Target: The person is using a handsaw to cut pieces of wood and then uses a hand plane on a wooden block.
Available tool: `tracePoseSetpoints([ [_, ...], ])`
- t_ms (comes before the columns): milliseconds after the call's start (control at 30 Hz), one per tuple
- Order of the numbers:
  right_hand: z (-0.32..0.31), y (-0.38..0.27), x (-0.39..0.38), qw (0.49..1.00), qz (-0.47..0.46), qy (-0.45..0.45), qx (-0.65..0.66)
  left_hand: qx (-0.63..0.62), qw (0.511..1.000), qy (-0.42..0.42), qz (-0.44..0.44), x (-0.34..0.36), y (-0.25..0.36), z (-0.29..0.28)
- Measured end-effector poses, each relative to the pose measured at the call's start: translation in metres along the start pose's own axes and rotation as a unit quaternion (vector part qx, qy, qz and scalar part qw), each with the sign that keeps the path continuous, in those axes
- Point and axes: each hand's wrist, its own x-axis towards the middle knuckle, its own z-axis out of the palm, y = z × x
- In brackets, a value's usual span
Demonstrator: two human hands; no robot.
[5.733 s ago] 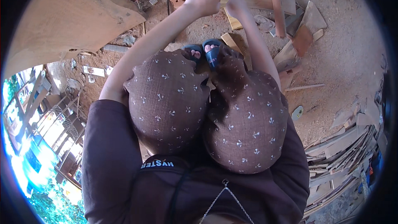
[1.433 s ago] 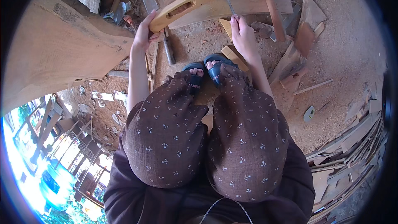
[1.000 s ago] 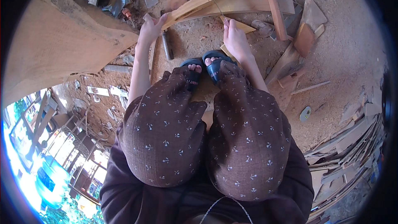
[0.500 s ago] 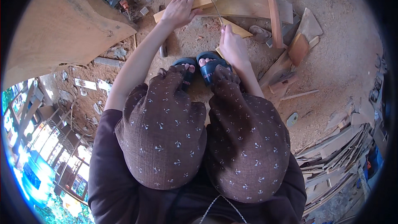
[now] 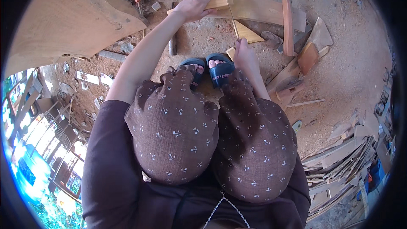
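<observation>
Drawn back, the right grip (image 5: 246, 54) clasps a thin tool (image 5: 232, 19), left grip (image 5: 193, 6) flat on a wood block (image 5: 218, 3).

Soft daylight with harsh bluish-white glare at lower left (fisheye corners black).

Beneath the left grip (image 5: 193, 4) I see a pale yellow, straight-edged wooden block (image 5: 219, 3), smooth and matt; the thin, straight tool (image 5: 232, 19) in the right grip (image 5: 242, 47) looks metal to me. Right of that grip, a long reddish-brown bar (image 5: 287, 21) is wood; below both, brown patterned trousers (image 5: 174, 135) are matt, woven cloth.
</observation>
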Motion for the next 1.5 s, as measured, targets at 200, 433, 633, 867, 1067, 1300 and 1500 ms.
tracePoseSetpoints([
  [200,-0.012,-0.025,0.019,0.999,0.030,-0.002,-0.013,-0.007,0.998,0.037,-0.058,0.002,0.002,0.003],
  [433,-0.022,-0.008,0.032,1.000,-0.016,-0.001,-0.025,-0.004,0.998,0.029,-0.052,0.002,0.003,0.003],
  [633,-0.031,-0.010,0.032,1.000,0.009,-0.021,-0.011,0.004,0.998,0.041,-0.039,0.002,0.000,0.000],
  [867,-0.019,-0.007,0.021,1.000,-0.017,0.011,-0.004,-0.010,0.997,0.060,-0.044,0.002,0.006,-0.003],
  [1067,-0.029,-0.002,0.002,0.999,-0.008,-0.032,-0.018,0.036,0.996,0.072,-0.043,-0.007,-0.012,0.013],
  [1300,-0.003,-0.011,0.067,0.998,-0.047,0.046,0.006,-0.017,0.999,-0.016,-0.029,0.009,0.001,-0.002],
  [1500,0.013,0.000,0.036,0.997,-0.065,0.041,0.001,-0.054,0.998,-0.022,0.014,0.004,0.000,-0.010],
])
